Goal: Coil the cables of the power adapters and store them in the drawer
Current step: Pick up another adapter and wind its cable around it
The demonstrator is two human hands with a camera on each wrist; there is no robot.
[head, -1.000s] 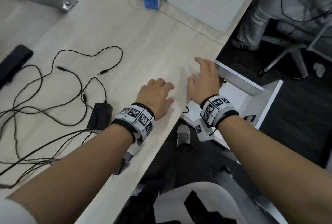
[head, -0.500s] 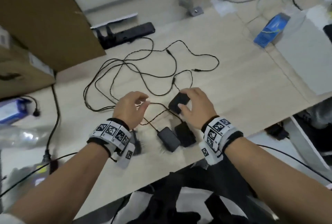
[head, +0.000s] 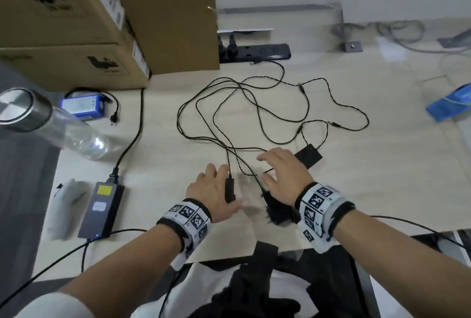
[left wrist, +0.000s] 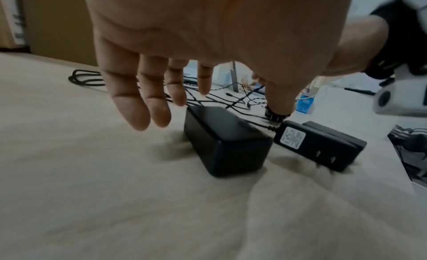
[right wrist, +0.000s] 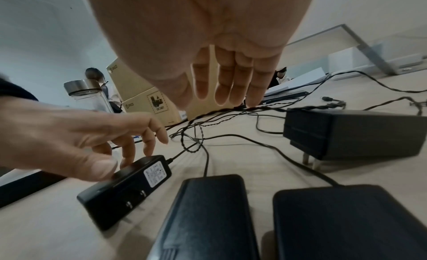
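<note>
**My left hand [head: 211,191] on a plug-in adapter [head: 230,190]**

Near the front edge of the desk [head: 356,190], my left hand straddles the plug-in adapter, thumb resting on it, fingers loose, unclamped. My right hand [head: 283,177] hovers flat and empty over the tangled cables [head: 256,110]. The adapter looks light, hard, smooth: I'd pinch its long sides. Its thin cord is limp, likely to snag on the others.

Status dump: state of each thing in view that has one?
cables: uncoiled, tangled
left hand: open, touching an adapter
right hand: open, over the cables, holding nothing
power brick: cabled, blue light on
bottle: lid on
power strip: two plugs in
</note>
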